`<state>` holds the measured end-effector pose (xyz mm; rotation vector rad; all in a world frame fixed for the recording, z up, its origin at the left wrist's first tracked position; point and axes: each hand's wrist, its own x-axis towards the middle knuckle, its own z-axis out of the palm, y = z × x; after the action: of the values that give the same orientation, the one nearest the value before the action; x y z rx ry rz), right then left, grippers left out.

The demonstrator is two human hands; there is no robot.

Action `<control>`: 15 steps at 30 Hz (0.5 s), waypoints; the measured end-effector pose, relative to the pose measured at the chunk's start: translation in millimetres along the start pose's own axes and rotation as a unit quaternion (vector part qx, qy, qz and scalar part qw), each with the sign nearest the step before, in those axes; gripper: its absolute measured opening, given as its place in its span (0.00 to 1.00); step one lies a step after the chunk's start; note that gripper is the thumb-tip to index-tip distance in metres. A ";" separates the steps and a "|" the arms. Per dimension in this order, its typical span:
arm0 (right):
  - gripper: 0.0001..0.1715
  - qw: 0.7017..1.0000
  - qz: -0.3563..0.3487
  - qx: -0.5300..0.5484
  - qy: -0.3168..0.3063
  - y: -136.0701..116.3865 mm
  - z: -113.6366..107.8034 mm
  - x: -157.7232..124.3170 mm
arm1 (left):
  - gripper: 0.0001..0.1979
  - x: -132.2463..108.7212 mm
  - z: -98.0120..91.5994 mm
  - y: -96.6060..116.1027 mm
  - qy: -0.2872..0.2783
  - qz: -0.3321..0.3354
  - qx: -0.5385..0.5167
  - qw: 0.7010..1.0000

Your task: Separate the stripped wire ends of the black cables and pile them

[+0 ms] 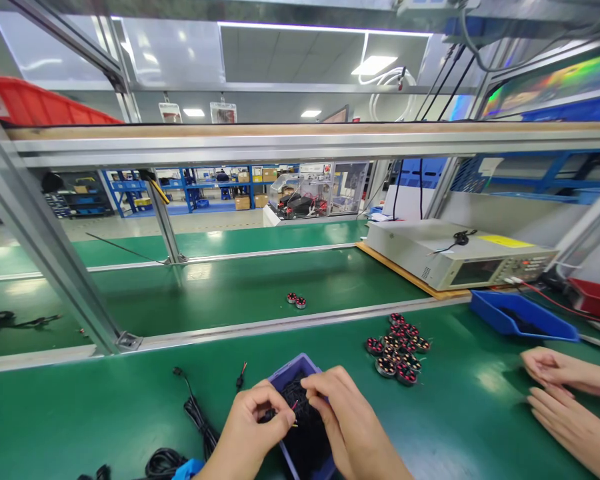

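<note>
Over a purple-blue bin (293, 364) filled with dark cables, my left hand (255, 427) pinches a short black cable (269, 416); thin coloured wire ends stick out past its fingertips. My right hand (347, 417) is beside it with thumb and index finger drawn together close to those wires. Whether something small is between the right fingertips is too fine to tell. A short black cable end with bare wires (240, 378) lies behind my left hand. Left of it are a bundled black cable (199, 415) and a coiled black cable (164, 461).
A cluster of round motors (399, 350) sits right of the bin, and two motors (296, 301) lie beyond the metal rail. A co-worker's hands (560, 387) rest at the right. Behind them stand a blue tray (510, 320) and a grey bench instrument (455, 253). A metal post (55, 240) rises at left.
</note>
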<state>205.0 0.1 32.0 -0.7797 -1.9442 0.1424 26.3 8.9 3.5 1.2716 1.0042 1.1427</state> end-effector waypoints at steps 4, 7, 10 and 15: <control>0.20 1.000 0.006 -0.006 -0.020 4.2 3.3 -5.9 | 0.08 -0.8 0.6 0.3 -0.004 0.000 0.005 1.000; 0.19 1.000 0.010 -0.005 -0.024 3.7 2.0 -6.2 | 0.08 -1.1 0.4 0.5 -0.008 0.004 0.011 1.000; 0.17 0.999 0.015 -0.003 -0.032 0.1 -1.8 -2.9 | 0.08 -1.0 -0.3 0.7 -0.014 0.005 0.016 1.000; 0.16 0.999 0.006 0.001 -0.044 -2.7 -6.5 1.1 | 0.08 -1.0 -1.3 0.3 -0.021 0.003 0.022 1.000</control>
<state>208.9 -2.8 37.2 -0.7960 -2.0214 0.1898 24.8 8.2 3.7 1.3305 0.9991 1.0993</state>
